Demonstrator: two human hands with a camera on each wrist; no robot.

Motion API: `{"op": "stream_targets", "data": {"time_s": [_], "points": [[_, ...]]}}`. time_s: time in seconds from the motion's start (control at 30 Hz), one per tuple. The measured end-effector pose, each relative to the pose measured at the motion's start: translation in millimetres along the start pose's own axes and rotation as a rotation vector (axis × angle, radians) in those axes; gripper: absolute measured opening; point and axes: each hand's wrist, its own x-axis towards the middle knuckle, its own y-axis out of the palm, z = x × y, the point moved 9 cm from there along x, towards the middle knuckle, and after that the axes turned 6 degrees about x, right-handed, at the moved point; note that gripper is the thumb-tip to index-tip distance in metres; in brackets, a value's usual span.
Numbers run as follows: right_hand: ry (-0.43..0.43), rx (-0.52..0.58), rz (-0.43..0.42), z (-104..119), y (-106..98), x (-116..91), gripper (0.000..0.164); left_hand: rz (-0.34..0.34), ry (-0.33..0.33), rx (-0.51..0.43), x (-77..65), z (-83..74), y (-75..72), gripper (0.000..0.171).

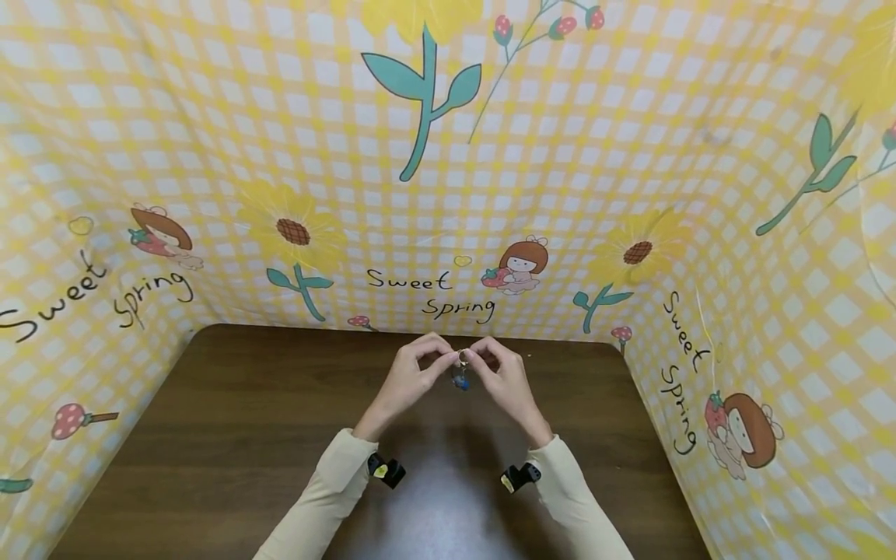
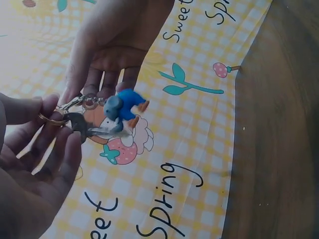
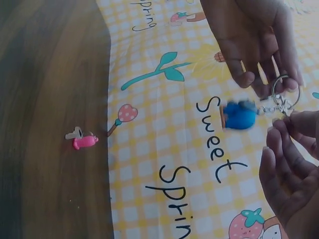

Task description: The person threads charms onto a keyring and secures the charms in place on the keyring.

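Observation:
My left hand and right hand meet over the far part of the table, with a keychain between them. The left thumb and fingers pinch its metal key ring, on which a key hangs. On the other side, the right thumb and fingertips pinch the silver clasp beside the ring. A small blue elephant charm dangles on a short chain from the clasp. The head view shows the charm hanging below the fingertips.
A pink figure charm with a small key lies on the brown wooden table in the right wrist view. Yellow checked cloth with printed flowers and lettering stands around the table's back and sides.

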Motion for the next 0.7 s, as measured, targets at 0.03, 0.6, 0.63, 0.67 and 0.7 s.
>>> {"op": "stream_targets", "data": {"time_s": [0.03,0.6,0.63,0.67,0.7], "points": [[0.006,0.001,-0.007,0,0,0,0.007,0.011,-0.008,0.008,0.3,0.6,0.3,0.013],[0.010,-0.001,0.057,41,6,0,0.006,0.086,-0.060,0.086,0.7,8.0,1.5,0.021],[0.008,0.000,0.052,42,6,0,0.006,0.078,-0.057,0.086,0.6,7.5,0.7,0.021],[0.006,0.001,0.047,43,6,0,0.006,0.070,-0.057,0.084,0.5,7.2,-0.2,0.021],[0.006,0.004,0.045,43,6,0,0.006,0.063,-0.056,0.081,0.5,6.8,-1.1,0.020]]}}
